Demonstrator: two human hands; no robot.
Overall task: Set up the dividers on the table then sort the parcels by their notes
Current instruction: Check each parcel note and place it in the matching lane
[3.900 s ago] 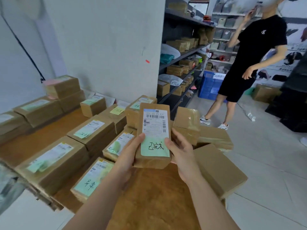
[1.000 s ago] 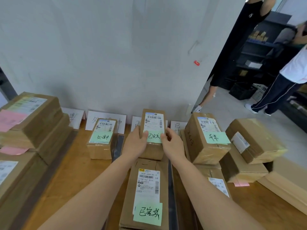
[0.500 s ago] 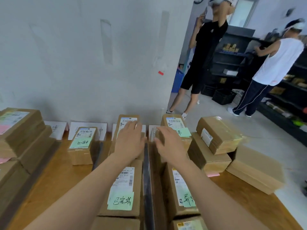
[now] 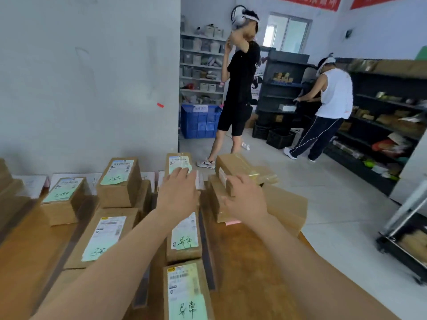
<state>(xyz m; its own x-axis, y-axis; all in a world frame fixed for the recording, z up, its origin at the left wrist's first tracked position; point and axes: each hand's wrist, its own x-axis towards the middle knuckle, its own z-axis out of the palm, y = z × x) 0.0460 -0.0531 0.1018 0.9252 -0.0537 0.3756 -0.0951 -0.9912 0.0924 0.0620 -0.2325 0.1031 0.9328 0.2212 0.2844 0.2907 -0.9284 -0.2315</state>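
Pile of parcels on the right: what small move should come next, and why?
Probably the right hand should grip the top parcel of the pile and lift it to read its note. That hand is open, with its fingers at the pile; the left hand holds nothing. The pile lies to the right of the parcels bearing green notes.

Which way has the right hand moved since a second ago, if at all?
Yes. The right hand moved right, off the green-note parcel, past the divider, to the stack of parcels.
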